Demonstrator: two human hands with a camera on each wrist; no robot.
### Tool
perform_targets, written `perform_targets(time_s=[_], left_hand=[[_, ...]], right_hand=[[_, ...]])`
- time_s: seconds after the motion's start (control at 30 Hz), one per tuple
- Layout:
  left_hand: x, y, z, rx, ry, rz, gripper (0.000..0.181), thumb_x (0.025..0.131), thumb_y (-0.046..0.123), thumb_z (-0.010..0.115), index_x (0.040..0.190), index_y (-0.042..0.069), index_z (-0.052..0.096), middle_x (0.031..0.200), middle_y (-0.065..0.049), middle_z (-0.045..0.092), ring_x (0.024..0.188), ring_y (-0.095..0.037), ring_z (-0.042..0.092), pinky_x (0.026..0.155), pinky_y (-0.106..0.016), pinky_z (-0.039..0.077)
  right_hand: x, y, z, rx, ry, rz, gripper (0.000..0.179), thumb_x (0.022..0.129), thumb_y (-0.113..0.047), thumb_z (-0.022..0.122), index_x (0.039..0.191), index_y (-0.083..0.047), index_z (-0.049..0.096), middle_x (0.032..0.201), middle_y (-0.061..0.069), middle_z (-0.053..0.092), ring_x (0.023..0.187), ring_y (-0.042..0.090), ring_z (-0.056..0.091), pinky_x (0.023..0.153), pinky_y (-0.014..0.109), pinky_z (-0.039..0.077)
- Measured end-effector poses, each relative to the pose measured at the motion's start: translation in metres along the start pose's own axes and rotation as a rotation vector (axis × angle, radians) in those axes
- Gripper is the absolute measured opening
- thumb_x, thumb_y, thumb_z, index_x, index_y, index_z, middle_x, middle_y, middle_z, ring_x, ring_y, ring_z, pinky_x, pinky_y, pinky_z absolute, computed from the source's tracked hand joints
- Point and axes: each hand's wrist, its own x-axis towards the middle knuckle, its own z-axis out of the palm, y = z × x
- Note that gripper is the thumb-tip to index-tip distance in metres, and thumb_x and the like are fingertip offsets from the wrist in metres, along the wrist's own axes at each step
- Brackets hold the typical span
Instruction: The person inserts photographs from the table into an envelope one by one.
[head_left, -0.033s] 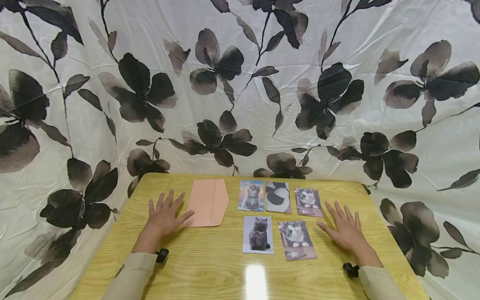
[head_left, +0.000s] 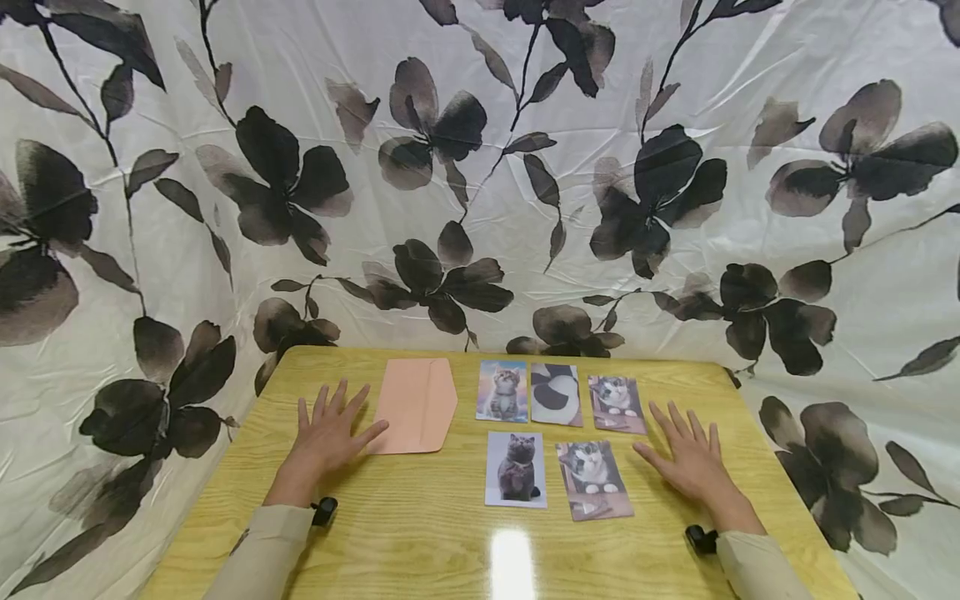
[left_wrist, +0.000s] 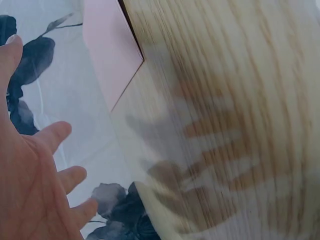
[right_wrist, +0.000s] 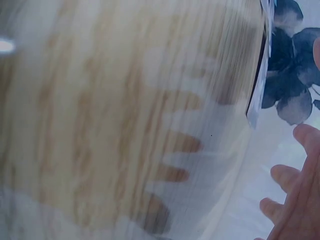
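Pink envelope [head_left: 415, 406] first: I have it flat at the far left of the desk [head_left: 405, 533], its pointed flap side turned right, towards the pictures. Five of those, all in sight, set in two loose rows. Along the far row I read the kitten card [head_left: 502, 391], the black-and-white card [head_left: 556, 396] and the upper cat card [head_left: 617, 405]; nearer me, the grey cat card [head_left: 517, 470] and the lower cat card [head_left: 595, 481], which looks much like the one behind it. They sit apart, none overlapping, probably so every face can be seen at once.

Now the hands. Left hand [head_left: 324, 437], just beside the envelope: grip spread wide, nothing in it. The thumb overlaps the envelope's near corner from above; I can't tell whether it touches. Right hand [head_left: 690, 461], over on the other side: grip fanned just as wide, also without a hold, fingertips just beside the two cat cards. Palms face down, and from the wrist views I'd judge both lifted off the wood, a waiting pose that frames the layout.

The surface: yellow wood grain, glossy enough to mirror the fingers, with a bright glare patch [head_left: 512, 562] near me. Around it all, a white cloth [head_left: 551, 225] with dark flowers drapes behind and down both sides, a little creased.
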Motion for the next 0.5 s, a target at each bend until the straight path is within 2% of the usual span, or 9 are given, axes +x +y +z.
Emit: perform_targets(time_s=[0.17,0.5], left_hand=[[-0.001,0.003,0.000,-0.006,-0.009,-0.005,0.097,0.100,0.078,0.050,0.171,0.014,0.029,0.176,-0.028,0.009,0.159,-0.059,0.001,0.119,-0.078,-0.013],[0.002,0.007,0.009,-0.017,-0.020,-0.018,0.099,0.100,0.078,0.049,0.171,0.013,0.029,0.175,-0.031,0.011,0.158,-0.060,0.004,0.118,-0.080,-0.010]], right_hand=[[0.000,-0.001,-0.001,0.012,0.002,0.003,0.092,0.102,-0.067,0.058,0.172,-0.017,0.027,0.175,0.028,0.017,0.157,0.060,0.010,0.120,0.079,-0.006],[0.005,-0.003,0.005,0.007,-0.004,-0.002,0.094,0.101,-0.071,0.057,0.171,-0.015,0.028,0.174,0.029,0.018,0.157,0.060,0.010,0.121,0.078,-0.005]])
